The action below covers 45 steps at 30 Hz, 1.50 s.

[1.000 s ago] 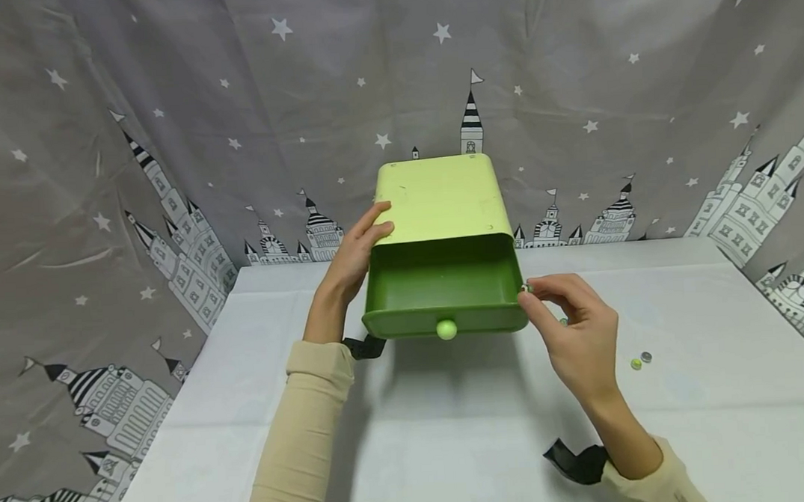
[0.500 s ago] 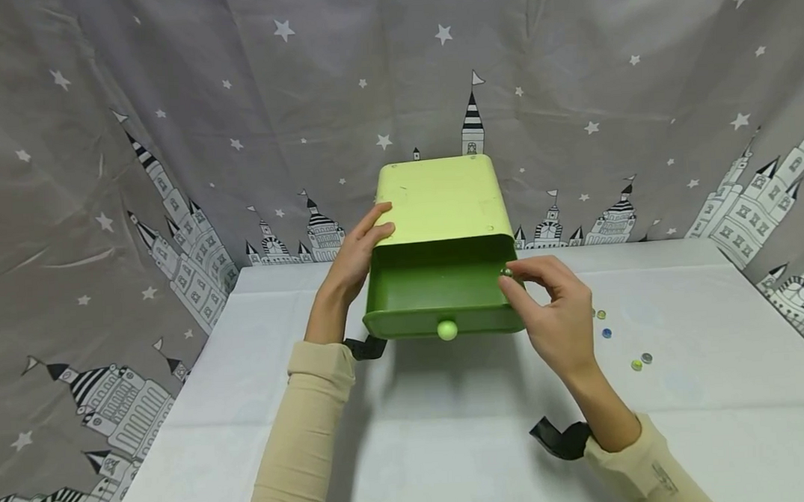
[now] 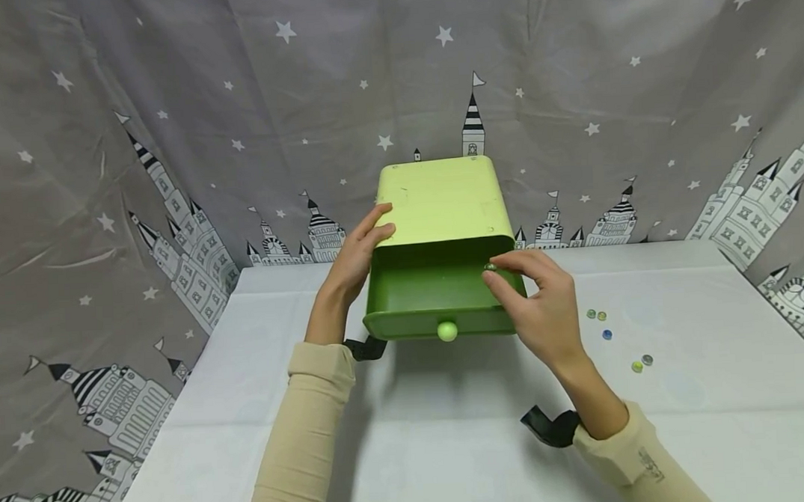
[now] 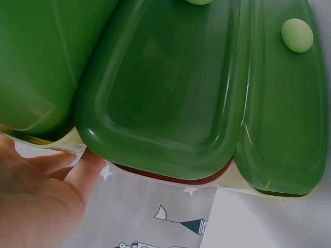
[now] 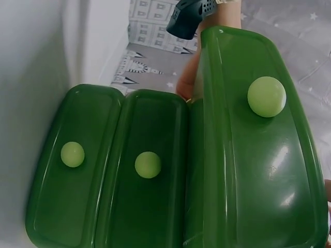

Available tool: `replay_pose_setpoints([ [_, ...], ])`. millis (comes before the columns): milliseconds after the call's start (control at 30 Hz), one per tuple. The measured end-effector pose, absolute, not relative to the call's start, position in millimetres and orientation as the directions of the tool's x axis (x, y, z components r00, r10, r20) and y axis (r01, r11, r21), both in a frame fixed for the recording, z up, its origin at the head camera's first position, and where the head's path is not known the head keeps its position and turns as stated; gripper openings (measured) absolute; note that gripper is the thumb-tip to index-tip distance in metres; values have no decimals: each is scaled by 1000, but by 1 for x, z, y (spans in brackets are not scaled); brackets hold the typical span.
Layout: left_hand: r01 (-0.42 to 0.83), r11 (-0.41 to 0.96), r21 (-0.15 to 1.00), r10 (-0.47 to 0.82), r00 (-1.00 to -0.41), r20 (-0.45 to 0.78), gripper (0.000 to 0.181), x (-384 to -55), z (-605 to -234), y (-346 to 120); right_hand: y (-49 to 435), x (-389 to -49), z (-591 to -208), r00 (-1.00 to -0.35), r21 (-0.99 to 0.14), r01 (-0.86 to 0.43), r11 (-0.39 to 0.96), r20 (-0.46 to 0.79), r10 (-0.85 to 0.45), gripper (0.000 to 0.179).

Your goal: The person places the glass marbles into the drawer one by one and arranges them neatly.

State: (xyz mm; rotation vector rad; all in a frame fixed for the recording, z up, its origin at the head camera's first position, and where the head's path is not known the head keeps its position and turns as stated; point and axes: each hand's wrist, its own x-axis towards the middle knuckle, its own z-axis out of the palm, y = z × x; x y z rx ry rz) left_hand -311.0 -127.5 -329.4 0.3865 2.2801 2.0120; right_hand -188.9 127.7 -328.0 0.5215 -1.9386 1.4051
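A small drawer chest with a light green shell stands in the middle of the table, tilted in the head view. Its dark green top drawer, with a round knob, is pulled out. My left hand rests against the chest's upper left side, its fingers fairly straight; the left wrist view shows that hand at the shell's edge. Over the right part of the drawer, my right hand pinches a small greenish marble between thumb and forefinger. Two lower drawers are pushed in.
Several loose marbles lie right of the chest, among them a blue marble and a yellow-green marble. A white cloth covers the table. Behind hangs a grey curtain with stars and castles.
My right hand has moved left with the marble, from the drawer's right edge to over its inside. Marbles behind that hand have come into view. The left hand stays put.
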Motion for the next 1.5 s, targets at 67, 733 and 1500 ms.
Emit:
replay_pose_setpoints([
  [67,143,107,984,235,-965,115,53,-312,-332,-127,127,-190,-328,-689,-667,-667,332,721,66,17],
  [733,158,113,981,229,-965,129,54,-310,-333,-128,140,-184,-330,-720,-725,-630,278,680,142,20],
  [1500,168,105,980,232,-963,140,54,-313,-334,-127,147,-182,-332,-733,-743,-618,257,663,152,21],
])
